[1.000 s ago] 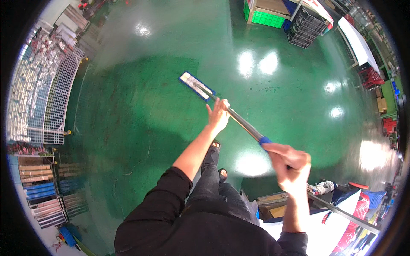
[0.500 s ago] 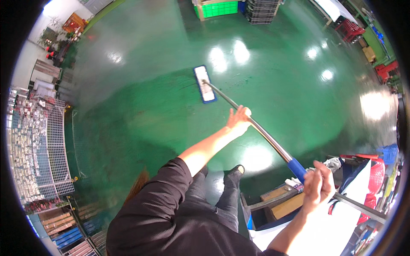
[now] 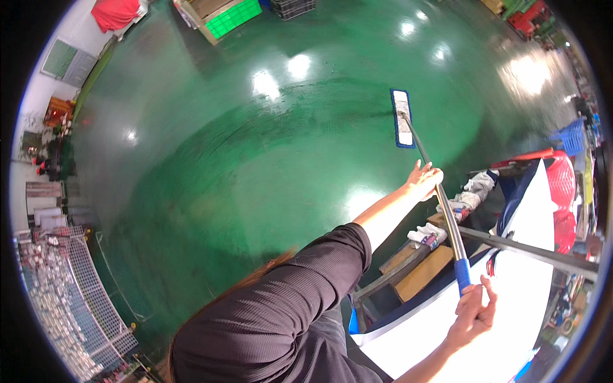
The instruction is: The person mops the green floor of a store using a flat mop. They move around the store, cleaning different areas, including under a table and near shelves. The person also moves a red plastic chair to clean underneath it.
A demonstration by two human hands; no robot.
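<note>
A flat mop (image 3: 401,131) with a white plate and a blue fringed edge lies on the green floor, right of the middle. Its metal pole (image 3: 451,225) slants down toward me and ends in a blue grip (image 3: 462,274). My left hand (image 3: 424,181) is closed round the pole partway along, with some fingertips lifted. At the end of the blue grip, my right hand (image 3: 474,313) is closed on the handle, with a few fingers loosely bent. My left arm reaches across to the right.
A cart with a white top (image 3: 421,341) and metal rail (image 3: 530,251) stands close on my right, carrying rags (image 3: 469,198) and brown boards (image 3: 424,274). A wire mesh rack (image 3: 96,290) is at left. A green crate (image 3: 234,18) stands at the far side.
The mop head has swept to the right across the floor, and both hands have stayed on its handle. My left arm has swung right with it, and the view has turned.
</note>
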